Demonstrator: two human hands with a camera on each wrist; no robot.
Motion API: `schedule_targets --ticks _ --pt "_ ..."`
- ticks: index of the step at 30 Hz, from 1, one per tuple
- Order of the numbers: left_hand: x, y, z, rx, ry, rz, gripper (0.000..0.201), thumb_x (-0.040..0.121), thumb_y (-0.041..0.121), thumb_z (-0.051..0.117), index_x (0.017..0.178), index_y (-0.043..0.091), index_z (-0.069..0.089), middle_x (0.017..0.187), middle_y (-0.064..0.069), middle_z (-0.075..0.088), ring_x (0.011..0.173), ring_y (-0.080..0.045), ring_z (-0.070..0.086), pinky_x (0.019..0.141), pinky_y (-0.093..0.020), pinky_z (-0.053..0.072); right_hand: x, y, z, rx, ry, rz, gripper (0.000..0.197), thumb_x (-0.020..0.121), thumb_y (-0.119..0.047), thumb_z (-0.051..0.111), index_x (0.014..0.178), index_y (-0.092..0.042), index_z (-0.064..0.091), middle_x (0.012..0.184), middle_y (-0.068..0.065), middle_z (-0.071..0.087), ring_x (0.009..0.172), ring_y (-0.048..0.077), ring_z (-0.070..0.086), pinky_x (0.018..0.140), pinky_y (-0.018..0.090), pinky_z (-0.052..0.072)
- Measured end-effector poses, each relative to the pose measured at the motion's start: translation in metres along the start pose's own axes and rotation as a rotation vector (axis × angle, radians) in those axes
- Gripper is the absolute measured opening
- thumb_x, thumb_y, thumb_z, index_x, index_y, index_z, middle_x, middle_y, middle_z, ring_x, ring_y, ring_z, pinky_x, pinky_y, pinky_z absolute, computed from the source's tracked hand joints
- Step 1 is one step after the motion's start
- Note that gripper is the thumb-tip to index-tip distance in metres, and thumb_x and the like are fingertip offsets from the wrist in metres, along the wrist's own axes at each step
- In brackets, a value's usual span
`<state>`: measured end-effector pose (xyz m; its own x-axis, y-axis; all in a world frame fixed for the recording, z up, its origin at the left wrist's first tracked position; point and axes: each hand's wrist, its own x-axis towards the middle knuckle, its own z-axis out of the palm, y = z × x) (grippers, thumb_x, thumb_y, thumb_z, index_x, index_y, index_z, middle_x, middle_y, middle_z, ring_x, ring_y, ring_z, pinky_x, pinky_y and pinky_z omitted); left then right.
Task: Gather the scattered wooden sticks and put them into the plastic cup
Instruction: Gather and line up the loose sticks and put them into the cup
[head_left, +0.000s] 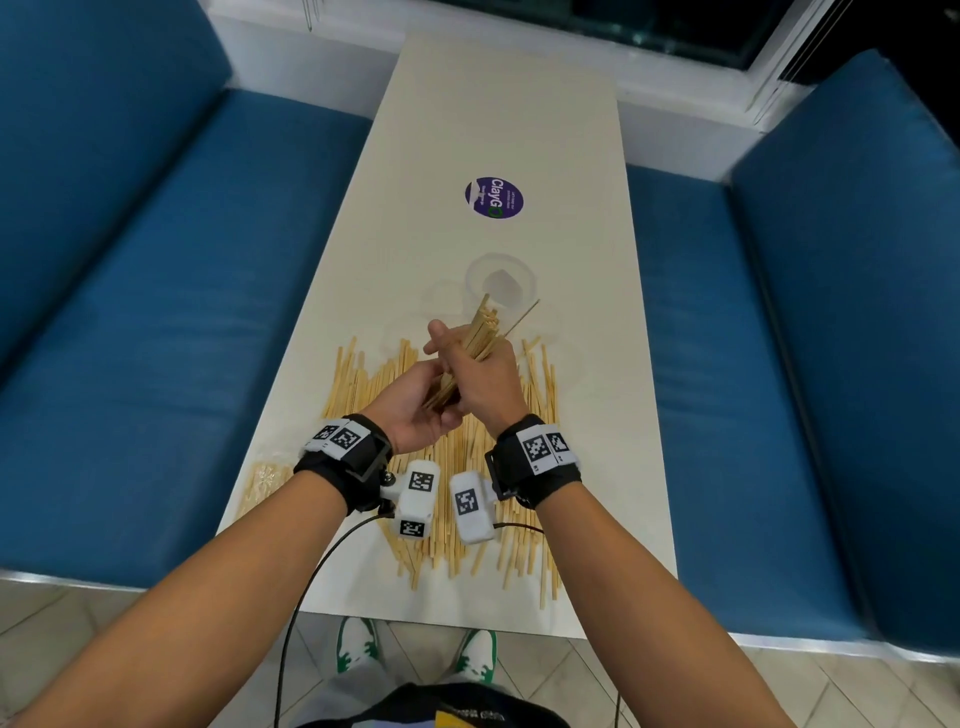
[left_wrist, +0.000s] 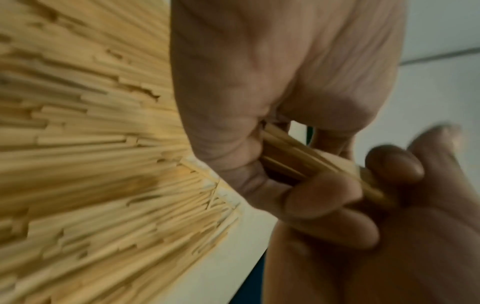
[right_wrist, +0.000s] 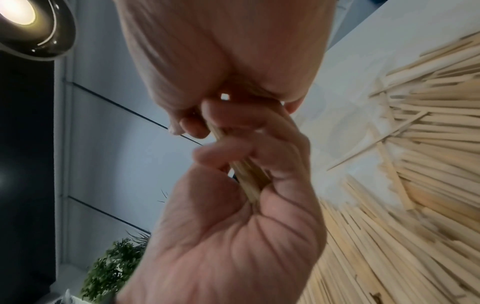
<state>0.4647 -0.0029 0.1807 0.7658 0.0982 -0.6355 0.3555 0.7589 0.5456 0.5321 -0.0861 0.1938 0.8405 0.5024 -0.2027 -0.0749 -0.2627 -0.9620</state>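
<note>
The middle of the bundle of sticks (head_left: 480, 338) is hidden inside the right hand (head_left: 480, 376) and the left hand (head_left: 415, 410). The wrist cameras (head_left: 415, 501) cover part of the loose sticks (head_left: 467, 519) near the bench's (head_left: 467, 119) front edge. In the left wrist view the sticks blur. The sticker's (head_left: 493, 198) small print is unreadable.

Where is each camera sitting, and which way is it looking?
Head: on the person's head, looking forward and down at the table, the plastic cup and the scattered sticks; both forearms and shoes show.
Left wrist: on the left wrist, looking along the left hand at the bundle of sticks and the right hand.
Right wrist: on the right wrist, looking along the right hand at the bundle, a lamp and a plant.
All three show both hands gripping one bundle.
</note>
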Motion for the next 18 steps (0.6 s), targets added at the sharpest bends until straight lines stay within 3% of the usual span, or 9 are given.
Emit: schedule_targets --ticks 2,5,9,11,14,18 --pt "0.0026 -0.0016 -0.0018 -0.149 0.012 -0.044 0.026 0.102 0.026 0.052 0.092 0.005 0.064 0.066 -0.003 0.053 0.046 -0.012 0.050 0.036 -0.016 0.038 -0.0012 -0.0022 -0.0004 0.030 0.023 -0.008 0.035 0.090 -0.054 0.070 0.078 -0.022 0.076 0.074 0.000 0.076 0.070 0.017 0.074 0.070 0.039 0.062" --pt "0.0015 -0.0032 -0.0043 -0.269 -0.050 -0.053 0.021 0.099 0.023 0.055 0.088 0.007 0.063 0.060 -0.002 0.054 0.041 -0.010 0.054 0.030 -0.014 0.034 -0.0025 -0.0046 0.0001 0.056 0.006 -0.035 0.036 0.092 -0.051 0.069 0.083 -0.017 0.076 0.061 -0.006 0.066 0.060 0.017 0.068 0.063 0.037 0.060" --pt "-0.0021 -0.0023 -0.0002 -0.201 -0.101 -0.018 0.023 0.098 0.027 0.053 0.085 0.010 0.061 0.055 -0.001 0.048 0.038 -0.006 0.044 0.030 -0.011 0.027 -0.0040 -0.0056 0.0009 0.016 0.005 -0.029 0.051 0.088 -0.056 0.071 0.090 -0.005 0.074 0.070 0.017 0.070 0.066 0.034 0.072 0.060 0.041 0.062" --pt "-0.0020 -0.0020 0.0003 -0.166 -0.091 0.006 0.029 0.103 0.032 0.051 0.094 0.009 0.066 0.059 -0.002 0.050 0.041 -0.008 0.046 0.032 -0.013 0.033 -0.0034 -0.0044 0.0020 0.021 0.012 -0.021 0.046 0.087 -0.055 0.073 0.089 -0.008 0.074 0.065 0.014 0.068 0.063 0.037 0.071 0.059 0.039 0.060" --pt "-0.0009 -0.0024 -0.0010 -0.131 -0.051 0.026 0.031 0.103 0.034 0.053 0.103 0.007 0.067 0.064 -0.002 0.053 0.046 -0.010 0.047 0.037 -0.017 0.040 -0.0037 -0.0061 0.0019 0.021 0.017 -0.019 0.050 0.085 -0.055 0.075 0.086 -0.006 0.073 0.066 0.014 0.070 0.067 0.036 0.073 0.069 0.049 0.064" --pt "-0.0015 -0.0024 -0.0002 -0.132 -0.065 0.029 0.028 0.103 0.031 0.051 0.102 0.008 0.067 0.064 -0.002 0.055 0.047 -0.012 0.047 0.038 -0.017 0.037 -0.0056 -0.0103 -0.0012 0.006 0.008 -0.036 0.045 0.089 -0.048 0.074 0.084 -0.003 0.073 0.066 0.013 0.070 0.069 0.038 0.073 0.066 0.048 0.062"
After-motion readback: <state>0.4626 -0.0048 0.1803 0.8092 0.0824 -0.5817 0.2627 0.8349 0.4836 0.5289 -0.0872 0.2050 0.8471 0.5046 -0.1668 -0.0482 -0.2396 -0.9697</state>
